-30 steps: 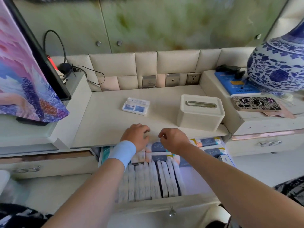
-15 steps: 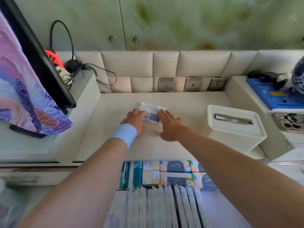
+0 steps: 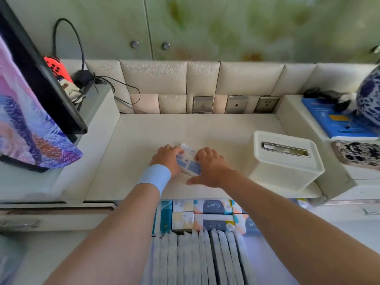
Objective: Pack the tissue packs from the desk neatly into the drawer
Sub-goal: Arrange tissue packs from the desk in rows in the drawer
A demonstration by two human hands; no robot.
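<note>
The tissue pack (image 3: 188,162) lies in the middle of the desk (image 3: 205,130), left of the white tissue box (image 3: 285,161). I judge it light, soft and a little slick in its wrapper, best taken by its two ends so it keeps its shape. My left hand (image 3: 167,159) curls its fingers round the pack's left end and my right hand (image 3: 209,167) curls over its right end, thumb splayed; whether the pack rests on the desk or sits just clear, I cannot tell.
</note>
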